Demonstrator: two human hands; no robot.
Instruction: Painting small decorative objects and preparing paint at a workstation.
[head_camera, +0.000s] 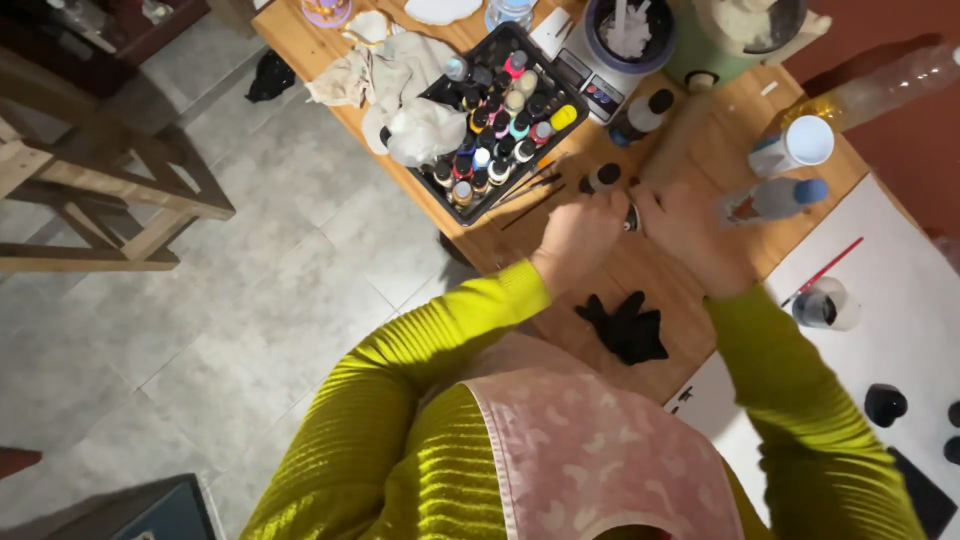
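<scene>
Head view, looking down: left hand (578, 238) and right hand (690, 235) met over the wooden surface (660, 290), w/ a small dark bottle (632, 217) caught between them. Left hand was curled, fingers closed on the bottle's side. Right hand was cupped over the other side; fingers bent, exact grip couldn't be told. Bottle sat just above the surface, mostly hidden by both hands, only a dark sliver w/ a pale spot showing.

Sleeves were yellow-green ribbed knit; a pink patterned apron (590, 460) covered the lap.

Just behind the left hand stood another dark bottle w/ pale cap (603, 178). Further back, a black tray (500, 120) held many small paint bottles w/ caps in diff. colours, packed close. Thin brushes (535, 195) lay near the tray's near edge. Crumpled pale cloth (400, 90) lay beside the tray's left side, touching it.

Near the person, a black glove-like rag (625, 325) lay on the surface, apart from both hands.

Right of the right hand: a grey bottle w/ blue cap (775, 198) lay on its side, and a white cup (800, 145) sat behind it. A small scale (590, 80) carried a dark blue bowl (630, 35). White sheet (900, 300) covered the surface's right part, w/ a glass of dark water (825, 305), a red-handled brush (825, 270) just beside it, and black painted shapes (885, 403).

Floor was grey tile (250, 300); a wooden frame (100, 190) stood at left.
</scene>
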